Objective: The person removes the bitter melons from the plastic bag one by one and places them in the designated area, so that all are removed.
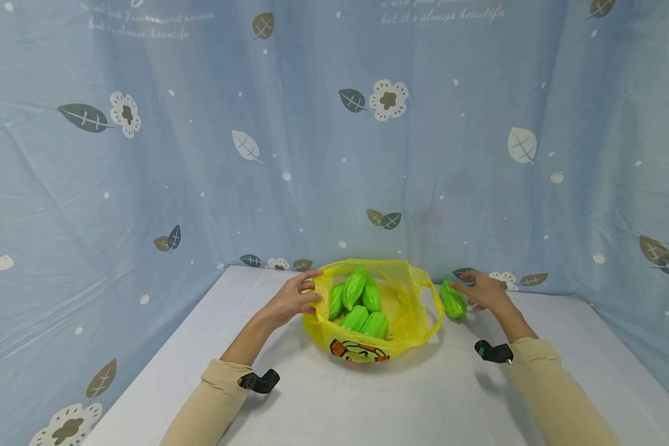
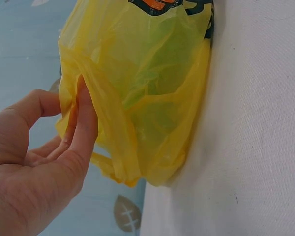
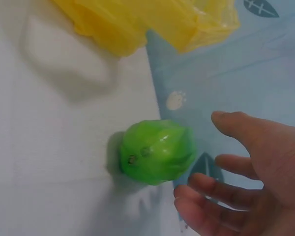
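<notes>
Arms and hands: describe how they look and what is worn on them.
The left hand and right hand wear no gloves. The left sleeve and right sleeve are plain beige, ending short of the wrists. By each cuff sits a small, bent black device: the left device and the right device, which shows a green patch.

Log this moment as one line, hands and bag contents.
Left hand: holding yellow bag | Right hand: beside green fruit outside bag, contact unclear | Bag contents: five green fruits visible
</notes>
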Demonstrator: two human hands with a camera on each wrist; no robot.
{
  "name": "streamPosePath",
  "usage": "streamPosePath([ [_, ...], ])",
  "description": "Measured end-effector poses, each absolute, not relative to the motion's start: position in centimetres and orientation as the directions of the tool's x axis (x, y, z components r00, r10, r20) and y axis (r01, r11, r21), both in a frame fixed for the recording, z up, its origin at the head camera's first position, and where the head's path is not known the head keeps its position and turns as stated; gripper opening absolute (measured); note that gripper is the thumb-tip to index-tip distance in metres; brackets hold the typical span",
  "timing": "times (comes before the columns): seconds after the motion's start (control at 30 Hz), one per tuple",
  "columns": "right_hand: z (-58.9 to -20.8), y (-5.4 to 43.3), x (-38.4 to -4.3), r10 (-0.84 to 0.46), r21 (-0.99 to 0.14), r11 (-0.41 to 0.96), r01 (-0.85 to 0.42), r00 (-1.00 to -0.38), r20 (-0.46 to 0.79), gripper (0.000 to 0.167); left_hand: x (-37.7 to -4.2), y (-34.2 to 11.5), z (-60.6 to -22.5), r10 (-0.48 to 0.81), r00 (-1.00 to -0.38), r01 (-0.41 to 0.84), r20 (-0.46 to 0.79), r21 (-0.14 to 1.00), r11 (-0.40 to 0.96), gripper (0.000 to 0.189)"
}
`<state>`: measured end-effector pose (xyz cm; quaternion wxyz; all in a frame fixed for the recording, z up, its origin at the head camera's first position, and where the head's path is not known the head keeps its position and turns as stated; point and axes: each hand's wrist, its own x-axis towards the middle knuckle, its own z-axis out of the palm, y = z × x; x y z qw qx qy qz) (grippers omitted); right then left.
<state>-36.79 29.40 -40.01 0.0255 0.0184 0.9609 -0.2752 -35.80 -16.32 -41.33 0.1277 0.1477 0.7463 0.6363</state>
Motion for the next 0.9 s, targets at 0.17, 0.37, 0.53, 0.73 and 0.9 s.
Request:
streamPosePath([
  [0.17, -39.5, 29.5, -36.8, -0.005, -0.530, 0.848, 0.022, -0.999, -0.050, 0.073, -35.9, -16.3, -41.4, 0.387, -0.922, 0.056, -0.005, 0.988, 0.146, 0.070],
  [0.37, -38.3, 29.2, -36.3, -0.071, -0.538, 0.842, -0.044, -0.997, -0.030, 0.075, -35.9, -16.3, -41.4, 0.392, -0.920, 0.053, -0.007, 0.988, 0.142, 0.069],
  [0.53, -36.7, 28.5, -36.0, -0.131, -0.542, 0.833, -0.106, -0.991, -0.008, 0.074, -35.9, -16.2, -41.4, 0.387, -0.922, 0.047, -0.013, 0.988, 0.144, 0.069],
  [0.73, -35.4, 27.5, -35.8, -0.140, -0.522, 0.845, -0.120, -0.990, 0.000, 0.074, -35.9, -16.2, -41.3, 0.377, -0.926, 0.040, -0.015, 0.990, 0.138, 0.069],
  [0.9, -34.5, 26.7, -35.5, -0.167, -0.501, 0.852, -0.155, -0.986, 0.022, 0.067, -35.8, -16.2, -41.3, 0.378, -0.926, 0.041, -0.016, 0.989, 0.144, 0.069],
])
